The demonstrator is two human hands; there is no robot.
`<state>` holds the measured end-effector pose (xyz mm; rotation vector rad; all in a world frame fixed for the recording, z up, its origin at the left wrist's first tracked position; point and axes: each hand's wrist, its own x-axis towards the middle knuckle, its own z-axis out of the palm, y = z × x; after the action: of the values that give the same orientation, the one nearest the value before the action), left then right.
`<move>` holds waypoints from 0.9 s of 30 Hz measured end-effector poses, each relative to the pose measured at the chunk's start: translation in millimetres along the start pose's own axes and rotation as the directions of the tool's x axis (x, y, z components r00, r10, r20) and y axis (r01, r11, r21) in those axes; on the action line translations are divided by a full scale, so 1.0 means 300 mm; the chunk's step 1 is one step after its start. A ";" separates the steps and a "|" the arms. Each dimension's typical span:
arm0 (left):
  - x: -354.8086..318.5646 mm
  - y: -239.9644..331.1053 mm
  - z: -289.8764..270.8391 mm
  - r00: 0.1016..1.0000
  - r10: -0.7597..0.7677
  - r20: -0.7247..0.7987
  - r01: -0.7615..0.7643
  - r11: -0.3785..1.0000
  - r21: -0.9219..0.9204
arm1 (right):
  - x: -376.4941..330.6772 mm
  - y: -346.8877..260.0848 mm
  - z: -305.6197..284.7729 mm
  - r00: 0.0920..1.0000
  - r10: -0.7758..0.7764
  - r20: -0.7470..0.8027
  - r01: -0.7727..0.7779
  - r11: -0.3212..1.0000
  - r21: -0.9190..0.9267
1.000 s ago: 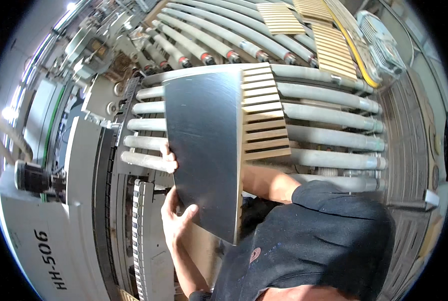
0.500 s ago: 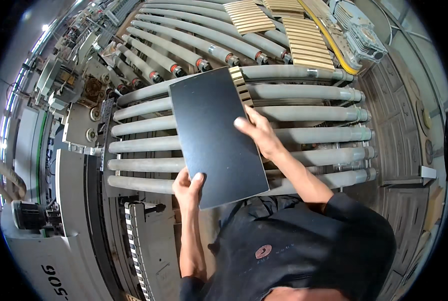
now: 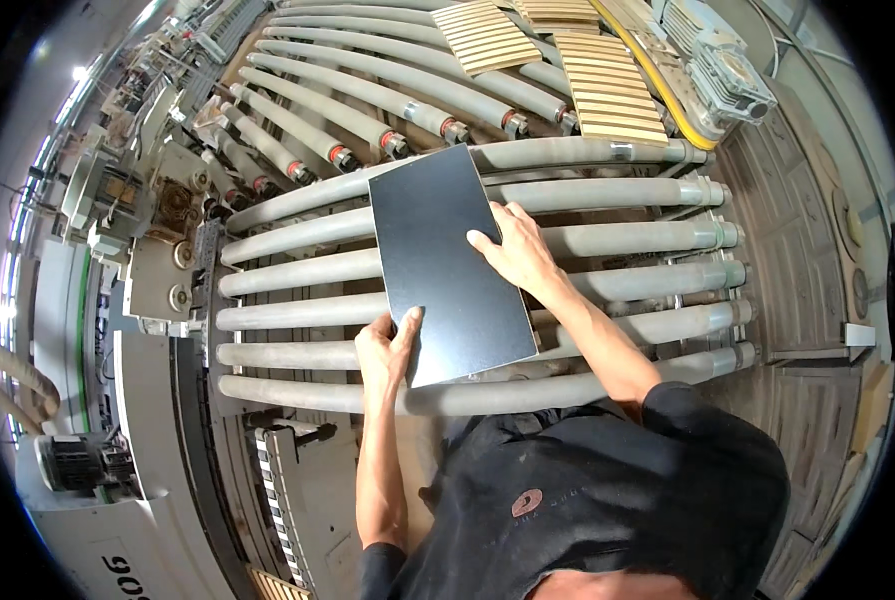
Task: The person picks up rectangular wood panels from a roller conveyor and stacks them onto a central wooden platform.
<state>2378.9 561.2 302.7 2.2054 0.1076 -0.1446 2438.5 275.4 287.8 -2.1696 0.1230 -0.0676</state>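
A flat, dark rectangular panel (image 3: 449,265) with thin pale edges is held over the grey conveyor rollers (image 3: 297,318), slightly tilted. My left hand (image 3: 387,350) grips its lower left edge, thumb on the face and fingers behind. On the right long edge, my right hand (image 3: 517,250) has its thumb on the face; its other fingers wrap round the edge and are partly hidden. Whether the panel touches the rollers, I cannot tell.
Slatted light wood panels (image 3: 607,90) lie on the rollers at the back right. Beside them is a yellow rail (image 3: 657,80) with a grey motor (image 3: 732,85). Machinery with a dark motor (image 3: 72,460) stands on the left. Grey panelled boards (image 3: 797,260) line the right.
The dark panel has moved slightly right and away from my body, with both hands still on it. The slatted strip seen behind its upper right edge no longer shows there.
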 end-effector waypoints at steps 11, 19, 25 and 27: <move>-0.152 0.072 -0.110 0.953 0.137 0.271 -0.192 0.964 0.185 | -0.256 0.011 -0.165 0.946 -0.295 0.134 0.296 0.955 0.011; -0.300 -0.005 -0.028 0.975 0.206 0.083 -0.220 0.942 0.254 | -0.497 0.089 -0.146 0.849 -0.353 0.393 0.430 0.894 -0.128; -0.299 0.039 -0.033 0.981 0.183 0.059 -0.192 0.962 0.196 | -0.500 0.091 -0.156 0.841 -0.484 0.242 0.525 0.839 -0.143; -0.301 0.047 -0.036 0.983 0.164 0.078 -0.175 0.970 0.168 | -0.496 0.099 -0.158 0.840 -0.499 0.212 0.530 0.840 -0.122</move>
<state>2292.2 559.2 333.1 2.3704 -0.1341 -0.1331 2284.3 236.9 289.9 -2.3179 -0.5858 -0.1831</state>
